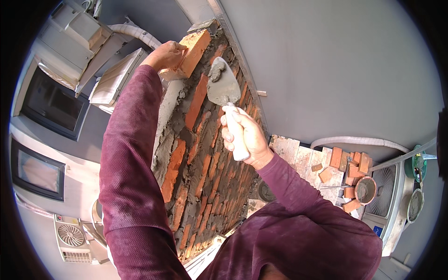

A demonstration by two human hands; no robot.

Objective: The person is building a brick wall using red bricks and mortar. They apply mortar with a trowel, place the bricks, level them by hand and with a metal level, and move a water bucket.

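Observation:
My left hand (165, 56) grips an orange brick (196, 52) at the far upper end of a brick wall (198, 103). The wall's courses are smeared with grey mortar, and the brick sits against the mortared top. In my right hand (249, 136) is a trowel (232, 91), its pale handle wrapped by my fingers. The blade points up and away over the wall, carrying a lump of wet mortar (216, 72) near its tip. A small gap separates the trowel from the held brick.
A tall grey wall (336, 65) rises on the right. Loose bricks (336, 157) and a mortar bucket (365, 190) stand on boards (304, 161) at lower right, beside an air-conditioner unit (383, 191). Another boxy unit (117, 77) and a pale hose (135, 31) lie left of the brick wall.

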